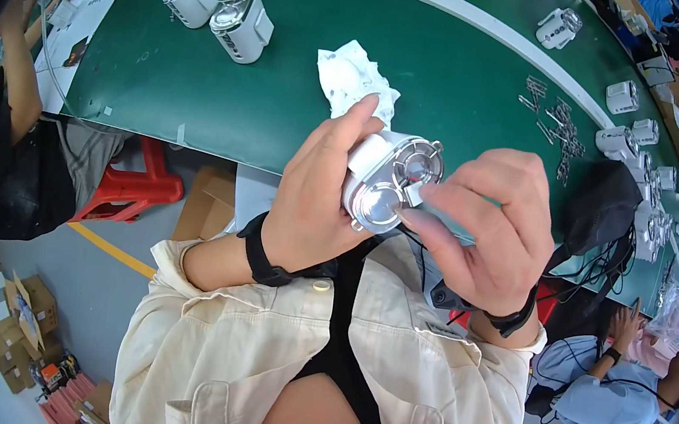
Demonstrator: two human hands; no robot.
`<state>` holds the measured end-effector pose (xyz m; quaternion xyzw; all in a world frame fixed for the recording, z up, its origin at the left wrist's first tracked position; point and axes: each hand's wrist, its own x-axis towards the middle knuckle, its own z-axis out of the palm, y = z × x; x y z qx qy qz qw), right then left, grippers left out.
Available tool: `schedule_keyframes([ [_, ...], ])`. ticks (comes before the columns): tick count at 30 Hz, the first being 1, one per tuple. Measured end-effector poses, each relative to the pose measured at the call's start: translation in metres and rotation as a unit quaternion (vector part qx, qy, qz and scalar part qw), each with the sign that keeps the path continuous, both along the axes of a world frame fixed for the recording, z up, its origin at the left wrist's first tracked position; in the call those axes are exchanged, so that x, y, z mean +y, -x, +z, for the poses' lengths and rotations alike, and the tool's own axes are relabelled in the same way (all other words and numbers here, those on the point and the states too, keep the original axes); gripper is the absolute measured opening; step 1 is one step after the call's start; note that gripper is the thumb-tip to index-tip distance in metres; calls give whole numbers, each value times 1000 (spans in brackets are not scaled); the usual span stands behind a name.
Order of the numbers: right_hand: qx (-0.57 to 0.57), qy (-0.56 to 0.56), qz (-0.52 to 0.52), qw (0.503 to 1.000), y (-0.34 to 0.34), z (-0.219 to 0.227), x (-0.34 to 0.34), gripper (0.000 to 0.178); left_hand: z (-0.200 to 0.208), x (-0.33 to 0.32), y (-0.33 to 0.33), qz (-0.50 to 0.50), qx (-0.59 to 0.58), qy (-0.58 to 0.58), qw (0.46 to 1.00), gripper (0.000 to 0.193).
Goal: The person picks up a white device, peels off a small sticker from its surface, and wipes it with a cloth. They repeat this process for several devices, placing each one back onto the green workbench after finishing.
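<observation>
My left hand [308, 186] is wrapped round a white device [371, 154] with two round, shiny lens-like parts on its face. It holds the device tilted, with that face turned up and to the right. My right hand [496, 224] pinches a small white piece [416, 194] between thumb and forefinger, against the face between the two round parts. Whether the piece is fixed to the device I cannot tell. Just beyond my left hand, a crumpled white cloth or tissue [349, 76] lies on the green table [295, 26].
Two similar white devices [244, 24] stand at the far left, and more [619, 143] line the right. Small metal parts [563, 126] lie scattered near a black bag-like thing [602, 204] with cables. Co-workers sit on both sides; a red stool [137, 185] is at left.
</observation>
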<state>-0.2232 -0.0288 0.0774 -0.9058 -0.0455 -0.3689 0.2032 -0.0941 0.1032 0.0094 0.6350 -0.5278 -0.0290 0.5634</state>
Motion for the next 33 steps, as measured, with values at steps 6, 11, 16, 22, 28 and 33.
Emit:
schedule_keyframes([
  [6,40,-89,20,995,8,4,-9,21,2,-8,5,11,-68,23,997,79],
  [11,89,-258,-13,962,11,6,-5,18,0,-9,7,49,-131,40,989,74],
  [16,-14,-54,-58,997,9,-11,-2,21,1,-12,8,77,-174,49,980,71],
  [22,-52,7,-81,995,7,-20,3,29,0,-11,9,100,-187,39,976,68],
  [28,-19,23,-105,994,9,-19,10,28,-5,-14,7,97,-198,59,974,68],
  [33,13,46,-159,986,8,-20,23,31,-6,-16,4,103,-218,61,969,67],
])
